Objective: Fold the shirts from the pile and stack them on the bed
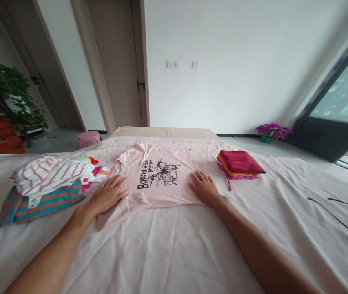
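A pale pink T-shirt (161, 192) lies spread sideways on the cloth-covered surface (161, 245), its neckline toward the left and its hem toward the right. Black lettering and a butterfly print show on its front. My left hand (109, 195) rests flat on the shirt near the shoulder and neckline, fingers stretched out. Over by the hem, my right hand (206, 188) also lies flat, its fingers spread on the fabric. Neither hand grips anything.
Left of the shirt is a loose heap of striped clothes (51, 179). On the right sits a folded stack of red and orange clothes (239, 163). Thin black cords (339, 220) lie at far right. Beyond the surface stand a pink stool (89, 139) and purple flowers (273, 130).
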Tool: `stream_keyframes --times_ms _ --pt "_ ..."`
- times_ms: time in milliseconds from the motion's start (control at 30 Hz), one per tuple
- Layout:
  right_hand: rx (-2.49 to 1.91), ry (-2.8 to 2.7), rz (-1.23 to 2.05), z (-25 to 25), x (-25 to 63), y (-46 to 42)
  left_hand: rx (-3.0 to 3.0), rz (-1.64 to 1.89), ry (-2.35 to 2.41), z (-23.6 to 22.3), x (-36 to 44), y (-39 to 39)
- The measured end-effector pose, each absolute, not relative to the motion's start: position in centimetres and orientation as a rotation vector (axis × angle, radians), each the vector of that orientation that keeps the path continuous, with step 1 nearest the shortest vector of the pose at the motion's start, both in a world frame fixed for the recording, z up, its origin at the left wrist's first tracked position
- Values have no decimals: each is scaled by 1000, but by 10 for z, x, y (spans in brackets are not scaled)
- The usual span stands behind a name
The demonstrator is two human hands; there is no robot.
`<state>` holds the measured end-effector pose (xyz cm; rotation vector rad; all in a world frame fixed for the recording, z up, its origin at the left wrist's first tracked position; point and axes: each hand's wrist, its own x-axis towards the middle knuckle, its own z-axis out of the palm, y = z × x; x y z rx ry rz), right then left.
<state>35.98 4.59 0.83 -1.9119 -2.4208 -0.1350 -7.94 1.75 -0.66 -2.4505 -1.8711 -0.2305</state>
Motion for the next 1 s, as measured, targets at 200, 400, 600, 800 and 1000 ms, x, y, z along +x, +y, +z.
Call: stream_keyframes --times_ms 200,400,600,800,1000 --pt "-1905 -2414 -144 9 359 45 -2450 -159 -1951 -3 -76 15" --pt "-1918 -2414 -154 8 359 45 -2514 -217 -1916 2 -72 12" --pt "-1931 -2428 -132 8 360 46 -2678 -418 -1675 3 -65 13" --pt "-1908 -2423 -136 8 360 46 -2757 -431 -1681 8 -59 12" --pt "-1907 -2418 -142 9 360 45 -2801 -519 -1671 7 -62 15"
